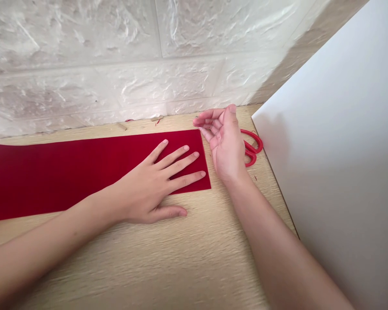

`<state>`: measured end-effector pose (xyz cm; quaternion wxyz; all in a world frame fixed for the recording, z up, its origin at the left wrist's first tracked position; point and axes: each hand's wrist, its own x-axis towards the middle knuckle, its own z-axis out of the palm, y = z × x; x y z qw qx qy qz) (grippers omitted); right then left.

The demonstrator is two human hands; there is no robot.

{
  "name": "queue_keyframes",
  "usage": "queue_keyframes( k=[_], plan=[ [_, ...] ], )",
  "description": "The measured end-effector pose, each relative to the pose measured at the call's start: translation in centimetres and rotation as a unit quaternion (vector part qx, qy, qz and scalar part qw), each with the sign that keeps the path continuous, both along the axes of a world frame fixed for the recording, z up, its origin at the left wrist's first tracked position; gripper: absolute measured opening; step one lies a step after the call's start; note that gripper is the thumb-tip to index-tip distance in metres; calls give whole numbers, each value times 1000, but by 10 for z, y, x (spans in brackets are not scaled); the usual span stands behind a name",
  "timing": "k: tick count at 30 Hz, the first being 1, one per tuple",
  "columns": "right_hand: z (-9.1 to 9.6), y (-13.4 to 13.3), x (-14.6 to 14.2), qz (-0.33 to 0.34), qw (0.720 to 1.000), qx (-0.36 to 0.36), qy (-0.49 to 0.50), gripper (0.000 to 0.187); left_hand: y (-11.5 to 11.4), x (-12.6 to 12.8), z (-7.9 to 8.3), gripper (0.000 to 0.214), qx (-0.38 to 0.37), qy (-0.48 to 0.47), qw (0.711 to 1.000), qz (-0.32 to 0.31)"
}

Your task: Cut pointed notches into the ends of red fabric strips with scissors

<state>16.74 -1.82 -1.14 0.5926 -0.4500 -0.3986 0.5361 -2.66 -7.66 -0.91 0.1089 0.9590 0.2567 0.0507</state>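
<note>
A long strip of smooth red fabric [67, 172] lies flat on the light wooden surface, with a straight end at the right. My left hand [151, 181] rests palm down across that end, four fingers spread on the red and the thumb on the wood. Just past the fabric's far right corner, my right hand [224, 144] is raised with its palm turned left. Its fingers are loosely bent and the thumb stands apart; I see nothing held. Behind this hand are red-handled scissors [252, 142], their blades hidden from view.
A white brick-textured wall [116, 77] runs along the back of the wooden tabletop [168, 258]. At the right stands a plain white panel [336, 150]. Small red scraps [157, 122] and a tan bit [122, 126] lie near the wall's foot.
</note>
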Motion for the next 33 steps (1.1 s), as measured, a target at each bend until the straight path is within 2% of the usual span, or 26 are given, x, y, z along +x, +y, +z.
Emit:
queue_keyframes(
  k=[8, 12, 15, 18, 21, 23, 27, 33],
  plan=[
    [-7, 1, 1, -4, 999, 37, -26, 62, 2, 0, 0, 76, -5, -10, 1000, -4],
    [-7, -7, 0, -44, 989, 96, -106, 45, 1, 1, -1, 78, -11, -8, 1000, -2],
    [-1, -20, 1, -69, 959, 124, -244, 35, 0, 2, 2, 73, -10, -12, 1000, 2],
    [8, -30, 5, -72, 911, 128, -385, 37, 6, 4, 12, 64, 2, -37, 999, 23],
    [14, -34, 10, -86, 876, 87, -467, 39, 22, 7, 25, 50, 33, -56, 994, 91],
    [16, -33, 12, -87, 865, 50, -491, 42, 34, 9, 31, 42, 40, -52, 987, 147],
    [16, -29, 12, -82, 867, 18, -492, 44, 55, 13, 31, 44, -6, -25, 978, 207],
    [14, -28, 10, -54, 897, -22, -439, 45, 64, 17, 22, 45, -48, -54, 981, 180]
  ],
)
